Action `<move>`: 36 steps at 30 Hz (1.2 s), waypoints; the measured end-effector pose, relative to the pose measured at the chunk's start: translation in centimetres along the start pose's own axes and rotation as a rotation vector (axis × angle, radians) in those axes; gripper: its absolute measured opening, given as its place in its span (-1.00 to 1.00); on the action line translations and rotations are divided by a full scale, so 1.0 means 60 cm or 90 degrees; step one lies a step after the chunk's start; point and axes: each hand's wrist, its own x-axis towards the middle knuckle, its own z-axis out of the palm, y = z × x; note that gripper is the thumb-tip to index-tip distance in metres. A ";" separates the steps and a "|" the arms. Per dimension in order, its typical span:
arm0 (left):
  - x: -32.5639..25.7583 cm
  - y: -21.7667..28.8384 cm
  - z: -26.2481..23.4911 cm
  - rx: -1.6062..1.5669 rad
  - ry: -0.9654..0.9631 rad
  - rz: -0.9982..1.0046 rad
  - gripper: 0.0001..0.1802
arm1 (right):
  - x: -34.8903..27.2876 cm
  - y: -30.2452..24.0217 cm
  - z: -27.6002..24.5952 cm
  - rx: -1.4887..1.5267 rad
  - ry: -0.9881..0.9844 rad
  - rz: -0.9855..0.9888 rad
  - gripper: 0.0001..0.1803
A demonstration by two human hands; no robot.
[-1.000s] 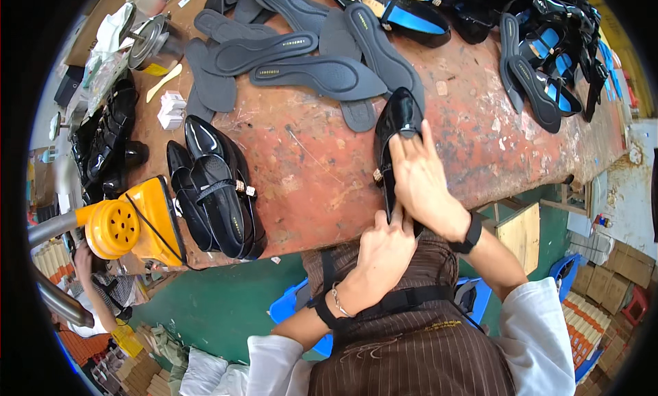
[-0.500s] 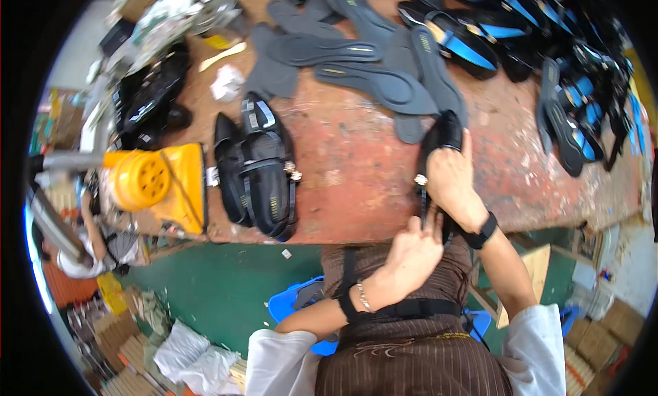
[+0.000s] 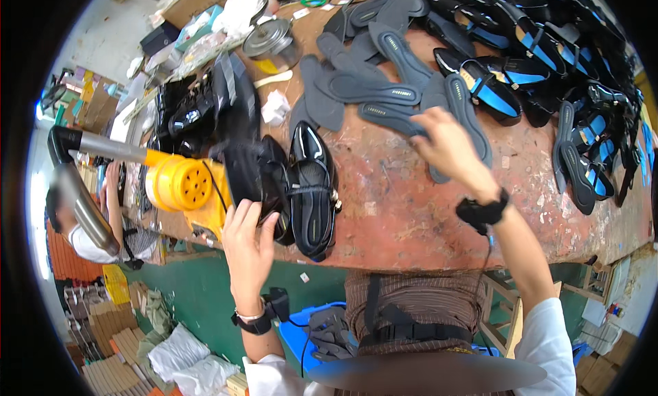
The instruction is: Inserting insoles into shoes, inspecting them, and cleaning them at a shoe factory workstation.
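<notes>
My left hand grips the heel end of a black shoe, blurred by motion, beside the yellow machine. To its right a patent black shoe with a pointed toe, a strap and a small ornament stands on the table. Another dark shoe shows partly between the two. My right hand is over the table with thumb and fingers apart, its fingertips close to the end of a grey insole. Whether they touch it I cannot tell. A second grey insole lies partly behind that hand.
More grey insoles overlap at the back of the red-brown table. Black shoes with blue linings crowd the far right. At left stand a yellow machine with a grey pipe, crumpled paper and a metal-lidded jar.
The shoe my hands were working on at the right has left that spot. My left hand has moved far left and now holds a shoe; my right hand has risen toward the insoles.
</notes>
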 end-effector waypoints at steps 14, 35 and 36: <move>0.043 0.030 0.017 0.225 -0.137 -0.047 -0.67 | 0.083 -0.022 0.017 0.098 0.012 0.034 -0.51; 0.335 0.274 0.345 -0.325 0.252 0.047 -0.36 | -0.212 0.014 -0.307 0.622 0.566 0.364 -0.36; 0.329 0.328 0.367 -0.496 0.085 0.116 -0.41 | -0.224 0.023 -0.308 0.692 0.595 0.389 -0.35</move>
